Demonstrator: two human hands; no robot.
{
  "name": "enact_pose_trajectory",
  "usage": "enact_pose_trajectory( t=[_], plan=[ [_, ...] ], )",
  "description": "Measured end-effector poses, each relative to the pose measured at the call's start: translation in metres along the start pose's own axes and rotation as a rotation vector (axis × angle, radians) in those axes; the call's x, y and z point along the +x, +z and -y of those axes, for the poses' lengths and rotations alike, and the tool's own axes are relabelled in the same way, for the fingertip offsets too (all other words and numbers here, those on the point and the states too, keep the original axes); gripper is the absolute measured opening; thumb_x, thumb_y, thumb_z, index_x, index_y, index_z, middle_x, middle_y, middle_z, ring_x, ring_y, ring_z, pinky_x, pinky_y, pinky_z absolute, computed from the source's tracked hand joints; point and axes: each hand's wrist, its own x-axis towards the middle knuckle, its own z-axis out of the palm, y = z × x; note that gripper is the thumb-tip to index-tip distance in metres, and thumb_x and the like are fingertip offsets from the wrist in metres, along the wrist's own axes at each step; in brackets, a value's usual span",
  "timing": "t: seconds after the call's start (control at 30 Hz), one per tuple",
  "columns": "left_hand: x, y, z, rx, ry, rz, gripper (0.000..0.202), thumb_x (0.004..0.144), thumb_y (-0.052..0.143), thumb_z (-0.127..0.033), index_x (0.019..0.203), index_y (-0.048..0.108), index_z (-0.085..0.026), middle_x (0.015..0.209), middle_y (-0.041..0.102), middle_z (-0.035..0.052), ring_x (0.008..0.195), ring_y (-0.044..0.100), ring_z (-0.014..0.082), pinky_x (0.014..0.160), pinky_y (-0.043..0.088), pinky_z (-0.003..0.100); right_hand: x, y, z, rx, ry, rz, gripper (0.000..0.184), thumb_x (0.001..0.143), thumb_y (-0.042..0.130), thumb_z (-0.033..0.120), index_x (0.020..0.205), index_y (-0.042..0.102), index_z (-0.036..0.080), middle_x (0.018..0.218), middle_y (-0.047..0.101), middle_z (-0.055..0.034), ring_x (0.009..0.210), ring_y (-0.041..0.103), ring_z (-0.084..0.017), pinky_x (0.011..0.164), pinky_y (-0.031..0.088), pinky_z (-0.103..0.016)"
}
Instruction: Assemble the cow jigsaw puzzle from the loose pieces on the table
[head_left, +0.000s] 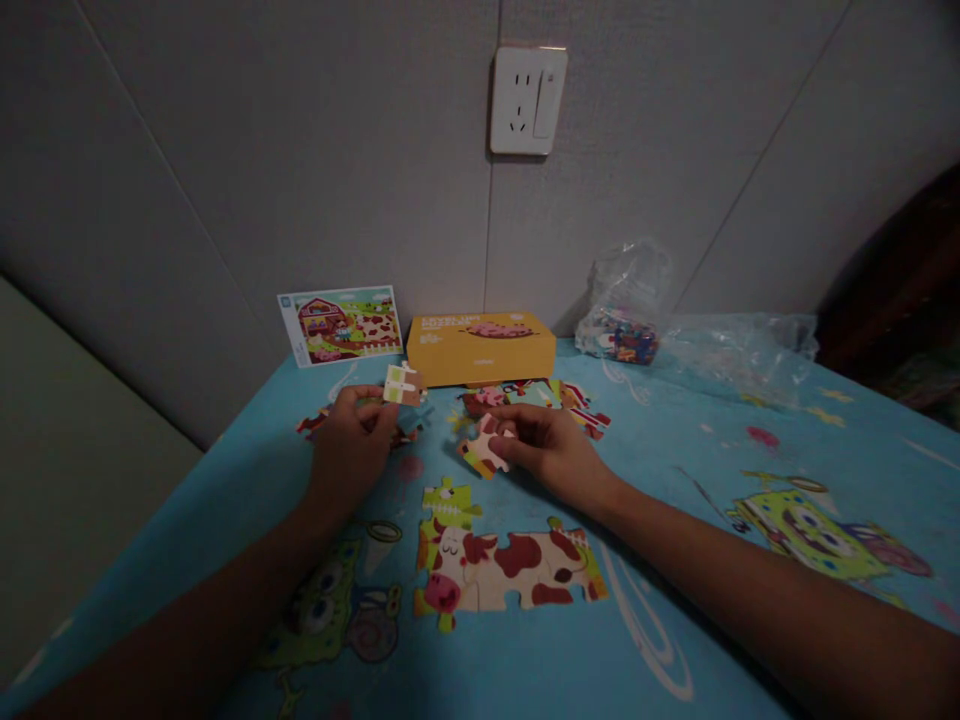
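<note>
Between thumb and fingers of my left hand (352, 430) is a puzzle piece with a white fence on green and brown (404, 385), raised above the cloth. My right hand (551, 448) pinches another puzzle piece, white with brown, orange and pink patches (484, 448). Nearer to me lies a joined section showing a spotted cow (517, 570), with a green piece (448, 500) attached at its upper left. Loose puzzle pieces (525, 394) lie beyond my right hand. More pieces (409, 436) are partly hidden behind my left hand.
A picture card of a farm (345, 328) leans on the wall beside a yellow puzzle box (480, 350). At the right stands a clear plastic bag with colourful pieces (630, 325), next to crumpled plastic (742, 355). Everything rests on a blue cartoon-print tablecloth (675, 460). A socket (529, 100) is above.
</note>
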Motion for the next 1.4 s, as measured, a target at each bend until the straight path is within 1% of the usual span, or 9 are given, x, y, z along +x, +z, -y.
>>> enact_pose_trajectory(
  t=[0.2,0.4,0.67,0.77,0.87,1.1,1.23,1.3,1.4],
  plan=[
    [0.001,0.003,0.004,0.048,0.113,0.056,0.029,0.079,0.056,-0.04,0.096,0.059,-0.018,0.089,0.075,0.0073,0.088,0.069,0.0252,0.083,0.05,0.037,-0.001,-0.002,0.0,-0.049,-0.008,0.009,0.038,0.069,0.07,0.029,0.105,0.07,0.016,0.069,0.049,0.0024,0.062,0.043,-0.012,0.058,0.035,-0.027],
    [0.002,-0.001,0.004,0.078,0.086,0.076,0.038,0.079,0.054,-0.039,0.108,0.064,-0.016,0.07,0.066,0.0012,0.071,0.065,0.022,0.07,0.047,0.033,-0.001,-0.002,0.001,-0.026,-0.019,-0.01,0.03,0.071,0.069,0.027,0.099,0.069,0.015,0.067,0.048,0.0031,0.06,0.042,-0.011,0.058,0.034,-0.027],
    [0.004,-0.008,0.004,0.19,0.082,-0.212,0.024,0.082,0.057,-0.039,0.093,0.067,-0.021,0.085,0.068,0.0052,0.082,0.061,0.0267,0.074,0.046,0.037,-0.002,-0.001,0.001,-0.017,-0.018,-0.022,0.028,0.071,0.068,0.027,0.095,0.068,0.014,0.065,0.047,0.0039,0.058,0.041,-0.01,0.055,0.033,-0.026],
    [0.004,-0.007,0.004,0.309,0.134,-0.161,0.019,0.082,0.059,-0.035,0.089,0.069,-0.021,0.097,0.068,0.0072,0.092,0.06,0.0292,0.085,0.046,0.042,-0.002,-0.001,0.001,-0.043,-0.02,-0.023,0.028,0.072,0.068,0.028,0.096,0.068,0.013,0.065,0.047,0.0037,0.059,0.041,-0.01,0.055,0.032,-0.026],
    [0.004,-0.003,0.007,0.46,0.108,-0.067,0.021,0.082,0.056,-0.022,0.093,0.074,-0.023,0.109,0.066,0.0093,0.105,0.057,0.0315,0.095,0.043,0.048,-0.001,-0.001,0.0,-0.088,-0.022,-0.026,0.029,0.072,0.068,0.03,0.096,0.068,0.013,0.066,0.049,0.0028,0.06,0.043,-0.011,0.057,0.034,-0.026],
    [0.003,-0.002,0.008,0.506,0.064,-0.057,0.037,0.079,0.052,-0.011,0.103,0.076,-0.024,0.121,0.062,0.0114,0.113,0.054,0.0351,0.096,0.044,0.053,-0.002,-0.003,-0.001,-0.164,-0.007,-0.013,0.028,0.074,0.066,0.031,0.095,0.068,0.014,0.074,0.06,-0.0019,0.061,0.046,-0.012,0.059,0.036,-0.029],
    [0.0,-0.005,0.001,0.316,0.288,-0.068,0.028,0.081,0.055,-0.015,0.103,0.072,-0.019,0.111,0.068,0.0087,0.106,0.059,0.0289,0.101,0.042,0.048,-0.002,-0.001,0.001,-0.123,-0.014,-0.02,0.027,0.072,0.068,0.03,0.095,0.067,0.015,0.069,0.056,0.0004,0.06,0.047,-0.011,0.058,0.035,-0.029],
    [-0.006,-0.005,-0.004,0.143,0.494,0.016,0.026,0.086,0.059,-0.023,0.109,0.068,-0.018,0.107,0.07,0.0069,0.104,0.059,0.0256,0.1,0.043,0.044,-0.002,0.0,0.001,-0.06,-0.012,-0.019,0.027,0.071,0.069,0.029,0.094,0.065,0.016,0.068,0.056,0.0014,0.06,0.049,-0.011,0.058,0.036,-0.028],
    [-0.018,-0.001,-0.009,-0.019,0.761,0.23,0.038,0.087,0.066,-0.028,0.123,0.06,-0.022,0.103,0.07,0.0041,0.104,0.055,0.0226,0.096,0.045,0.039,-0.002,0.002,0.003,0.012,-0.005,0.001,0.029,0.069,0.071,0.028,0.095,0.064,0.015,0.067,0.059,0.0016,0.058,0.051,-0.011,0.057,0.039,-0.028]
  ],
)
